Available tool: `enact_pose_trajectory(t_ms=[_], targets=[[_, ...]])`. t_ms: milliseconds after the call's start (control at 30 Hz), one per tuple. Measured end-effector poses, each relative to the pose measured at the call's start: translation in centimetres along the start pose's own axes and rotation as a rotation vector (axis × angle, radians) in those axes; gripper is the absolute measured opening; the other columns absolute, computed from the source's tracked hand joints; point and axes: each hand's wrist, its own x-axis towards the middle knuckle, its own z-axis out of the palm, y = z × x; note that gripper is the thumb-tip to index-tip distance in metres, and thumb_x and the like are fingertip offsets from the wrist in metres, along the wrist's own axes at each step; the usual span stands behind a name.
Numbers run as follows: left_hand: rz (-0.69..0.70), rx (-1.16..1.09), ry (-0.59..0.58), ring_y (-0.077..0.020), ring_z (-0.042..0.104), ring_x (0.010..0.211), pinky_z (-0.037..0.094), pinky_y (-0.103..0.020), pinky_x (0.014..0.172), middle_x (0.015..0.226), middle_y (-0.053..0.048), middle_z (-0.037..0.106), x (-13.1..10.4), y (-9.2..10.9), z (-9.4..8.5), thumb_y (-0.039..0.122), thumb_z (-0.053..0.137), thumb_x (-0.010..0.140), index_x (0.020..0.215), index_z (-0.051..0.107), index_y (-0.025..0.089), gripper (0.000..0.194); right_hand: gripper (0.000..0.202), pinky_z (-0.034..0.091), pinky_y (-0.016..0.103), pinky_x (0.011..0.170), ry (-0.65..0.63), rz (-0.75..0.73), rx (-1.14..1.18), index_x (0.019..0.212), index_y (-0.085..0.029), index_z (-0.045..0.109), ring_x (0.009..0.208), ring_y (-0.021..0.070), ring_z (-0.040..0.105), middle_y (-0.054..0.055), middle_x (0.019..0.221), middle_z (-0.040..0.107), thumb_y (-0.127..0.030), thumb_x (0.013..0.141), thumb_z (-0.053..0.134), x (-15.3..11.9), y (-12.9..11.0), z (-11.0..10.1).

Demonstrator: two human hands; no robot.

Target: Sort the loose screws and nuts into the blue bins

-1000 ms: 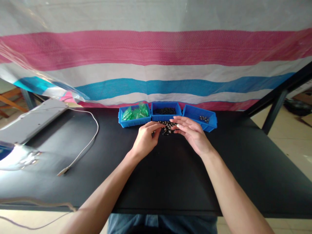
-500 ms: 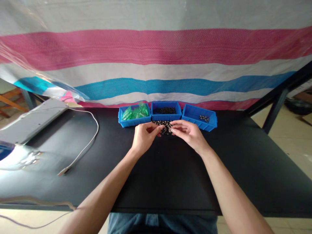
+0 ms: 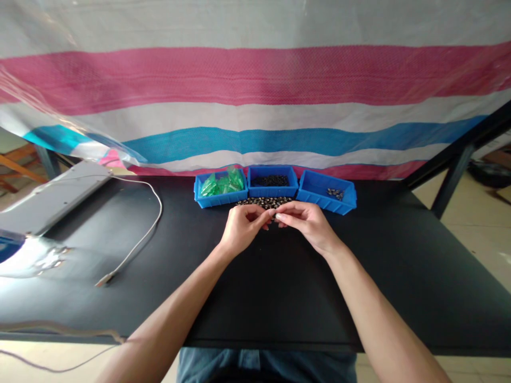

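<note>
My left hand (image 3: 246,226) and my right hand (image 3: 305,223) meet fingertip to fingertip just in front of a pile of small dark and shiny metal pieces (image 3: 263,202). Both hands are pinched closed. Whatever sits between the fingertips is too small and too covered to name. Behind the pile, the middle blue bin (image 3: 272,191) holds many small black pieces (image 3: 273,181). The left blue bin (image 3: 221,201) is filled with green translucent pieces (image 3: 223,184). In the right blue bin (image 3: 327,202) lie several small metallic pieces (image 3: 335,193).
A white cable (image 3: 154,226) curves over the left of the black table (image 3: 279,298). Farther left are a grey metal box (image 3: 56,197) and a clear plastic bag (image 3: 35,258). A striped sheet (image 3: 255,80) hangs behind the bins; a black frame post (image 3: 453,178) stands at right.
My hands have drawn together, and their fingertips now meet. They sit slightly nearer to me, showing more of the metal pile. The bins look unmoved.
</note>
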Motion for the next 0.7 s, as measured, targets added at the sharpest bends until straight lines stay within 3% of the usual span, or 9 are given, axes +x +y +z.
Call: enact_pose_trajectory(t_ms=[100, 167, 267, 367, 500, 700], targets=[[0.049, 0.097, 0.012, -0.0156, 0.066, 0.059, 0.047, -0.024, 0.057, 0.066, -0.004, 0.073, 0.0, -0.2, 0.0, 0.049, 0.056, 0.097, 0.072, 0.072, 0.015, 0.045, 0.022, 0.057, 0.033, 0.066, 0.017, 0.025, 0.019, 0.080, -0.020, 0.079, 0.065, 0.0169, 0.067, 0.003, 0.076, 0.076, -0.037, 0.069, 0.088, 0.0, -0.2, -0.2], [0.152, 0.268, 0.042, -0.0167, 0.067, 0.064, 0.050, -0.026, 0.063, 0.071, -0.005, 0.074, 0.0, -0.5, 0.0, 0.040, 0.052, 0.100, 0.077, 0.073, 0.015, 0.040, 0.022, 0.058, 0.035, 0.073, 0.059, 0.018, 0.077, 0.084, -0.021, 0.080, 0.071, 0.0185, 0.070, 0.004, 0.080, 0.077, -0.035, 0.069, 0.088, 0.0, -0.5, -0.3], [0.392, 0.519, 0.009, -0.0207, 0.069, 0.086, 0.054, -0.032, 0.081, 0.095, -0.008, 0.077, 0.1, -1.2, 0.0, 0.024, 0.057, 0.098, 0.095, 0.075, 0.015, 0.021, 0.042, 0.055, 0.041, 0.097, 0.093, -0.039, 0.201, 0.114, -0.028, 0.075, 0.106, 0.0241, 0.071, 0.005, 0.118, 0.076, -0.034, 0.074, 0.085, -0.1, -0.9, -0.1], [0.550, 0.678, -0.107, -0.0238, 0.065, 0.103, 0.054, -0.037, 0.095, 0.113, -0.010, 0.075, 0.2, -1.8, 0.2, 0.018, 0.056, 0.098, 0.111, 0.073, 0.015, 0.022, 0.058, 0.048, 0.045, 0.109, 0.072, -0.066, 0.229, 0.133, -0.036, 0.063, 0.125, 0.0257, 0.064, 0.004, 0.141, 0.063, -0.032, 0.079, 0.082, -0.1, -1.0, 0.2], [0.567, 0.840, -0.185, -0.0237, 0.064, 0.101, 0.054, -0.038, 0.093, 0.106, -0.009, 0.076, 0.2, -2.1, 0.5, 0.020, 0.052, 0.100, 0.103, 0.075, 0.017, 0.023, 0.045, 0.051, 0.045, 0.105, 0.068, -0.066, 0.159, 0.125, -0.032, 0.068, 0.119, 0.0267, 0.067, 0.006, 0.142, 0.062, -0.033, 0.082, 0.079, -0.2, -0.7, 0.2], [0.512, 0.845, -0.162, -0.0212, 0.065, 0.089, 0.054, -0.034, 0.083, 0.093, -0.008, 0.073, 0.2, -2.2, 0.4, 0.017, 0.050, 0.100, 0.095, 0.073, 0.018, 0.024, 0.036, 0.055, 0.042, 0.094, 0.088, -0.064, 0.124, 0.113, -0.027, 0.073, 0.106, 0.0253, 0.071, 0.008, 0.130, 0.070, -0.037, 0.080, 0.080, -0.1, -0.8, -0.3]])
